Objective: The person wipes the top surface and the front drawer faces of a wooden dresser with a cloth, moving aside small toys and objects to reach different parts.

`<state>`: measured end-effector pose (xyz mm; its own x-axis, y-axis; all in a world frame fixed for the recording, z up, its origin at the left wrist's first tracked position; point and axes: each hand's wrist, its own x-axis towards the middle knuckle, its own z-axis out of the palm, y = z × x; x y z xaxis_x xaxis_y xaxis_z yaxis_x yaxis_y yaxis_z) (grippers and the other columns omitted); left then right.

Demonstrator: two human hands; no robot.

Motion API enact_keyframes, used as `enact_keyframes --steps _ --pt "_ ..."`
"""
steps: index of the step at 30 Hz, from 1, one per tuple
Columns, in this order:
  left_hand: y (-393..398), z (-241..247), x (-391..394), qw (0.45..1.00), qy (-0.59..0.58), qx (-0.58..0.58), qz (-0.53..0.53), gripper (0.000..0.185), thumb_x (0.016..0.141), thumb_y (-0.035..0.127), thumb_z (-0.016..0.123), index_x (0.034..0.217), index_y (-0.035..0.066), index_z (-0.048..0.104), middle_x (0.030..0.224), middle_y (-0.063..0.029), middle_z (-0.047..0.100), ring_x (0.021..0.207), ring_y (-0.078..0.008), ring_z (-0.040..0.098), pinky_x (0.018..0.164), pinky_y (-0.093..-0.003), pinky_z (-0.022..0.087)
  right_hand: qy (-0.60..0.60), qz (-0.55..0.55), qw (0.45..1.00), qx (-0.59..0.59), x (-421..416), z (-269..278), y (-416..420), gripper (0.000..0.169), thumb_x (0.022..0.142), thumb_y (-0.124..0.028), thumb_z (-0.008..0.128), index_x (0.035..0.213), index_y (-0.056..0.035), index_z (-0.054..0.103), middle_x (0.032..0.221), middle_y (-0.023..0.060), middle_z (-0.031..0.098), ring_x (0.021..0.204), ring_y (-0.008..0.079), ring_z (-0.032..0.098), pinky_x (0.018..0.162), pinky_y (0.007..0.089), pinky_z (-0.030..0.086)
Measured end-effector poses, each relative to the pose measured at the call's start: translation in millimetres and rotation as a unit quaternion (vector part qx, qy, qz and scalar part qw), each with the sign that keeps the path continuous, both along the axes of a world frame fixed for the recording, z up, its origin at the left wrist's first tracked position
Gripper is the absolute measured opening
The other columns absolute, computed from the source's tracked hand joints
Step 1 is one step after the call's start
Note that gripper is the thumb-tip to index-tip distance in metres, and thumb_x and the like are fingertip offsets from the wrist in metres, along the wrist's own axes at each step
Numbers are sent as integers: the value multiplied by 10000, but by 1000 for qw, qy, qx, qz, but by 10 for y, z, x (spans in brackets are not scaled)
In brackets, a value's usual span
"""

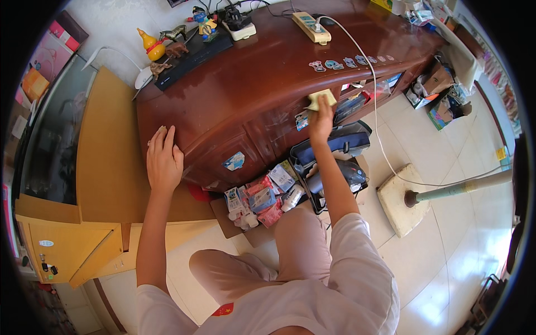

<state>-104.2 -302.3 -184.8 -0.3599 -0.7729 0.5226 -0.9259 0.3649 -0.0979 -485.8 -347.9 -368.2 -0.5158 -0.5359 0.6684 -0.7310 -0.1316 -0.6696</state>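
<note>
A dark red-brown wooden cabinet (234, 100) with a glossy curved top stands before me. My right hand (321, 119) holds a folded pale yellow cloth (323, 99) against the front edge of the cabinet, above its doors. Beside that hand a blue sticker (301, 120) is partly hidden on a door. At the left end of the top, my left hand (164, 161) rests with its palm down and holds nothing. Another torn blue sticker (233, 161) clings to the left door. Small animal stickers (349, 62) run in a row along the top, right of the cloth.
A white power strip (312, 28) sends a white cable (374, 79) over the cabinet's front to the floor. Figurines, including a yellow gourd (151, 45), stand on a black box (192, 58). Below are a cardboard box (224, 217) of packages and a cream stand base (402, 201).
</note>
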Motion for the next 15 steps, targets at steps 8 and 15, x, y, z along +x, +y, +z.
enact_keyframes --steps 8,15 --pt "7 -2 -19 1000 2 16 -3 414 849 109 466 1250 32 537 1291 -162 510 1217 -325 452 1035 -442 353 101 67 993 4 453 -25 175 527 744 109 473 1256 -3 523 1389 191 429 1270 349 430 1020 387 396" --pt "9 4 -26 1000 -3 12 -10 407 850 105 464 1242 33 543 1285 -164 512 1207 -328 459 1033 -438 357 88 12 996 21 201 66 31 381 776 35 519 1153 1 569 1328 188 494 1254 355 442 1011 398 398"
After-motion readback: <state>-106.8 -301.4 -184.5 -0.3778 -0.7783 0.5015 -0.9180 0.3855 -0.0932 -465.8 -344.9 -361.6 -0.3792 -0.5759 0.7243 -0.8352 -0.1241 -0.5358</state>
